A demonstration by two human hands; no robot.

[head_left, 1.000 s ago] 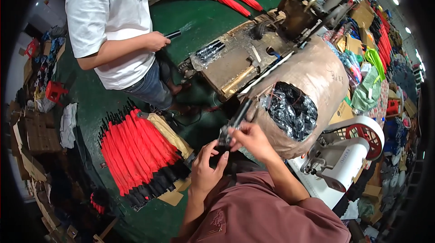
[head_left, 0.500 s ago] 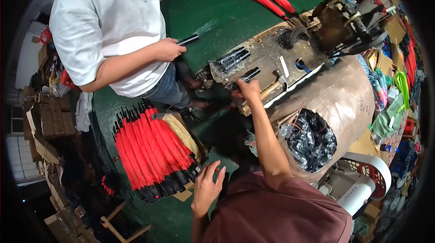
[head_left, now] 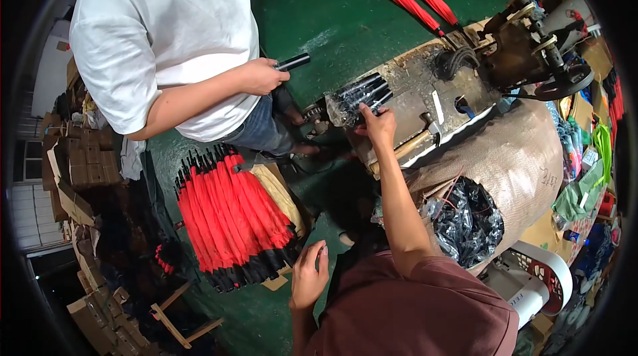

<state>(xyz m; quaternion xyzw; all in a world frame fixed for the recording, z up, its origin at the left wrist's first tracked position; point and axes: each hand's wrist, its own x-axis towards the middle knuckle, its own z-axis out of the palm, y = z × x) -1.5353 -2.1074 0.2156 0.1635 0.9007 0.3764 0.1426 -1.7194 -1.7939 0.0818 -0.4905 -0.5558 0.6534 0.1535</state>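
Observation:
My right hand [head_left: 377,127] is at the near edge of a group of black tube-shaped handles [head_left: 362,90] in clear plastic wrap. Its fingertips are closed at the nearest handle [head_left: 380,98]. The handles lie side by side on the left end of a worn metal bench [head_left: 415,93]. My left hand [head_left: 310,277] hovers low in front of me, fingers loosely curled and apart, with nothing seen in it. Closest to it is a stack of folded red umbrellas [head_left: 232,216] with black ends.
A person in a white shirt [head_left: 179,44] stands opposite, holding a black handle [head_left: 293,62] and touching red umbrellas [head_left: 415,0] on the green table. A hammer [head_left: 430,123] and a machine [head_left: 525,50] are on the bench. A woven sack [head_left: 505,157] and white fan [head_left: 538,276] stand right.
My right hand has brought a black handle up against the others on the bench. My left hand's fingers have curled in more. The whole view has shifted slightly.

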